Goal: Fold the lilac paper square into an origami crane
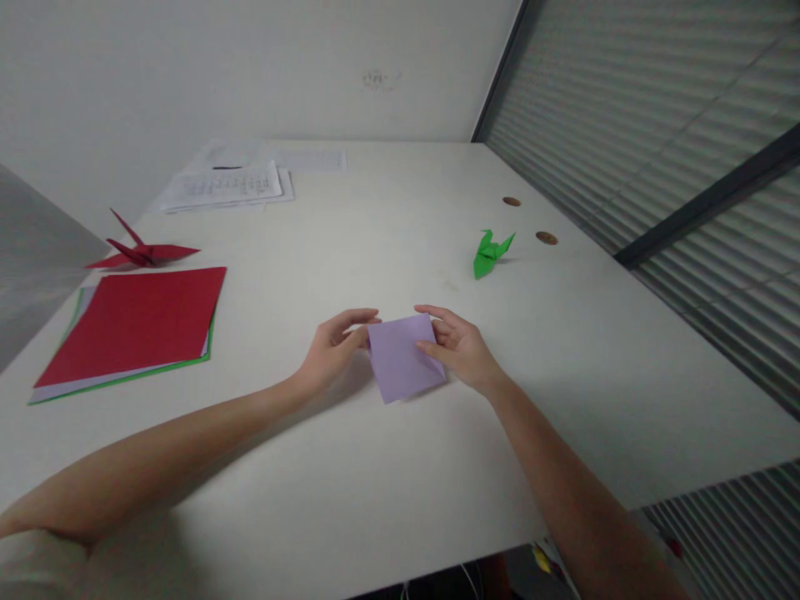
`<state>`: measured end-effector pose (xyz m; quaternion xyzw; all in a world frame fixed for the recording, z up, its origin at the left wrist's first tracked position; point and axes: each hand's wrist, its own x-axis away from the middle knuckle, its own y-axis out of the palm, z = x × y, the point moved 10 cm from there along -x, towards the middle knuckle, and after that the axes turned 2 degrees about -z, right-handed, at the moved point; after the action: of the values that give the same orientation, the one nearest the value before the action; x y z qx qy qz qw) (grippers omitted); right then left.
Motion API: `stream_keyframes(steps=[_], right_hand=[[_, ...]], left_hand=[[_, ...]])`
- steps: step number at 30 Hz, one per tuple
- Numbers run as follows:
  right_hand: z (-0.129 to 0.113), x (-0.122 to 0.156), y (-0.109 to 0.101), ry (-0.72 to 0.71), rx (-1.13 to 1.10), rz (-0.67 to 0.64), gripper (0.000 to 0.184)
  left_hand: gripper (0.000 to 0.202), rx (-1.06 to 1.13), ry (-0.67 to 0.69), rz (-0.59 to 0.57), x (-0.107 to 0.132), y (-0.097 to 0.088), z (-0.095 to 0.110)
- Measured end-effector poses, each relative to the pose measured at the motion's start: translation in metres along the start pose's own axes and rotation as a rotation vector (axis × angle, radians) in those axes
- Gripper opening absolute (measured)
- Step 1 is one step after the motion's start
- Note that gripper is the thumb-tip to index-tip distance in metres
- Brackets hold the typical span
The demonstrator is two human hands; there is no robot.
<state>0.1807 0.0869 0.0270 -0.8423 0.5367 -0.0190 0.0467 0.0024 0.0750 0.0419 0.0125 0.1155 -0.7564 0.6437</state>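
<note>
Left forearm (187,442) and right forearm (562,483) reaching forward from lower frame edge, converging toward centre, both bare. Left hand (328,354) turning palm inward, fingers (356,318) curling over toward thumb in pinch. Right hand (466,350) mirroring, palm facing left, index stretching forward, other fingers closing in pinch. Hands sitting near, not touching.

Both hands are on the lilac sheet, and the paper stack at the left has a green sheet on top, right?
Not quite. In the head view the left hand and right hand are on the lilac sheet, but the paper stack at the left has a red sheet on top; green shows only along its edge.
</note>
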Motion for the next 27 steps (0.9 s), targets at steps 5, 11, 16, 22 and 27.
stream_keyframes(steps=[5, 11, 16, 22, 27], right_hand=[[0.01, -0.006, -0.003, -0.076, 0.417, 0.049, 0.048], [-0.022, 0.0, -0.004, -0.299, 0.812, 0.164, 0.038], [-0.038, 0.011, 0.017, -0.401, 0.79, -0.093, 0.037], [-0.021, 0.008, 0.036, -0.375, 0.924, -0.197, 0.03], [-0.008, 0.003, 0.012, -0.305, 0.963, -0.15, 0.017]], left_hand=[[0.029, -0.533, 0.576, -0.188, 0.017, 0.023, 0.045], [0.035, -0.889, 0.666, -0.508, 0.031, 0.058, 0.025], [0.03, -1.009, 0.519, -0.338, 0.015, 0.04, 0.015], [0.03, -0.997, 0.523, -0.323, 0.016, 0.04, 0.015], [0.032, -0.946, 0.544, -0.417, 0.02, 0.047, 0.014]])
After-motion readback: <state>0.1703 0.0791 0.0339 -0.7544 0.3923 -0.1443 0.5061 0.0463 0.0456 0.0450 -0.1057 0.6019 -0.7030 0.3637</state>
